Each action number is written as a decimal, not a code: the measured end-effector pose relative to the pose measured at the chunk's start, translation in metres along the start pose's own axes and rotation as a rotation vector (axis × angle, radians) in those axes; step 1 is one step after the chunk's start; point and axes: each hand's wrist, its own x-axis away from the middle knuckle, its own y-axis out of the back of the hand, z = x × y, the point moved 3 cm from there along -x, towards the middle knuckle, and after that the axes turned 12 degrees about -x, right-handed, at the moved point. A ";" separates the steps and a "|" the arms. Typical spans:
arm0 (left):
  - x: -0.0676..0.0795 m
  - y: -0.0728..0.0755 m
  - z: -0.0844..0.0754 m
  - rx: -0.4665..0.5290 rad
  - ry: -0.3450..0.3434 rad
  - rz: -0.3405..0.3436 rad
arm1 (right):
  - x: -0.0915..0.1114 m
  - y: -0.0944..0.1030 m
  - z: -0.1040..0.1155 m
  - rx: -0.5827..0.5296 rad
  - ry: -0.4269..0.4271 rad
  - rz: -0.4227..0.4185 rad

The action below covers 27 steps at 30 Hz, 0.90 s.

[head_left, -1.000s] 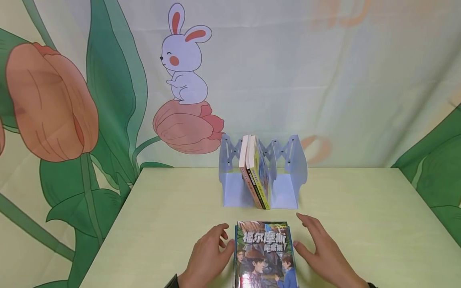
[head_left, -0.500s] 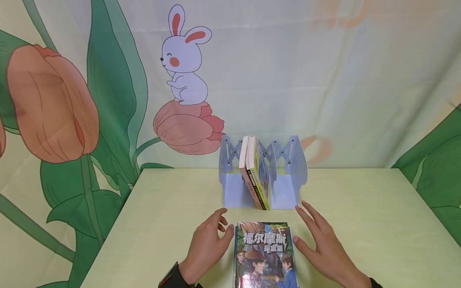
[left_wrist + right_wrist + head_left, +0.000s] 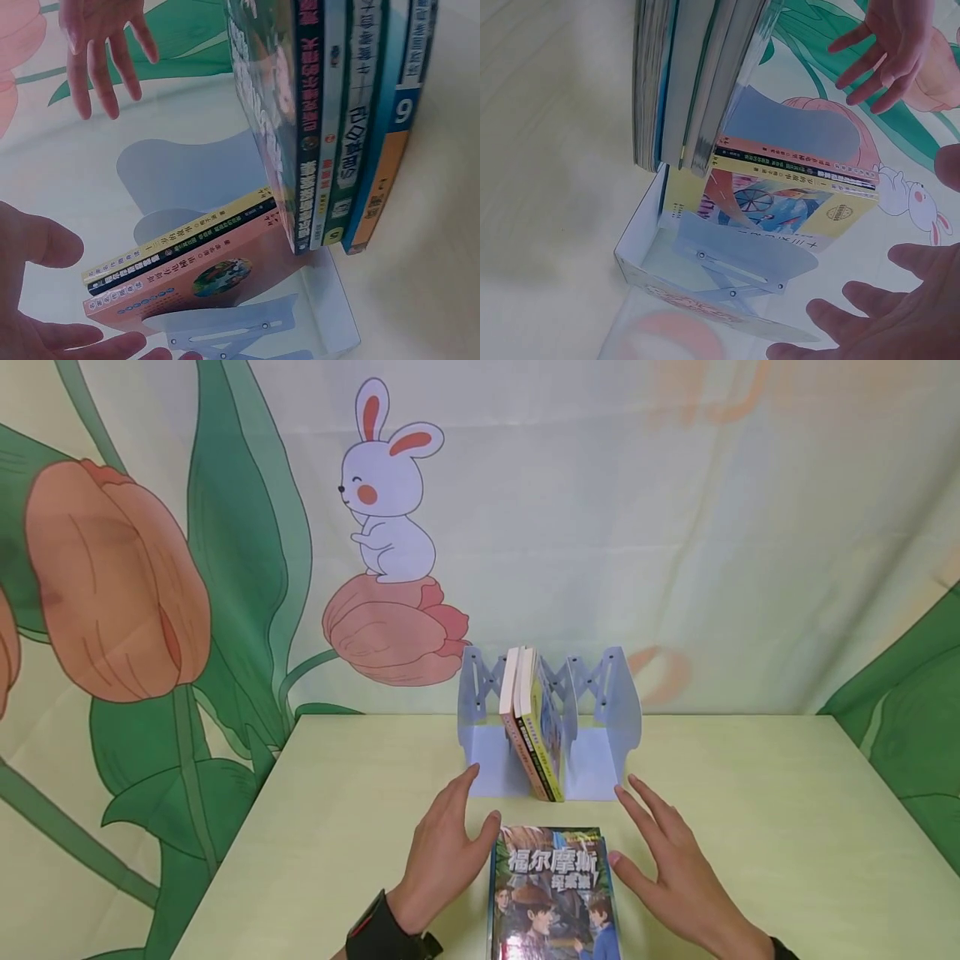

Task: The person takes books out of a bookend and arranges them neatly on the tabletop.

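Observation:
A stack of several books (image 3: pixel 555 902) lies flat near the front of the table, its glossy top cover showing cartoon figures and Chinese lettering. My left hand (image 3: pixel 446 852) hovers at the stack's left side, fingers stretched forward, thumb by the top left corner. On the opposite side is my right hand (image 3: pixel 678 881), fingers spread and thumb toward the cover's edge. Neither hand holds anything. Behind the stack stands a light blue metal book rack (image 3: pixel 592 764). Three thin books (image 3: pixel 528 727) lean to the left in it; their spines are yellow, black and pink in the left wrist view (image 3: pixel 187 262).
The pale green table (image 3: pixel 750 810) stretches to both sides of the rack and stack. A cloth backdrop (image 3: pixel 750 527) with a printed rabbit and tulips hangs behind the table. A black band (image 3: pixel 390 931) circles my left wrist.
My left hand has moved forward and its fingers have straightened. My right hand has moved slightly forward and spread its fingers. The head view has shifted a little; the books stay in place.

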 end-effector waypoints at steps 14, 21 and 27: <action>-0.032 -0.007 -0.006 0.074 0.062 -0.079 | -0.002 -0.001 0.002 -0.015 0.013 -0.004; -0.048 -0.008 -0.009 0.087 0.073 -0.110 | -0.004 -0.001 0.004 -0.017 0.017 -0.006; -0.063 -0.010 -0.011 0.093 0.076 -0.140 | -0.004 -0.002 0.004 -0.015 0.014 -0.001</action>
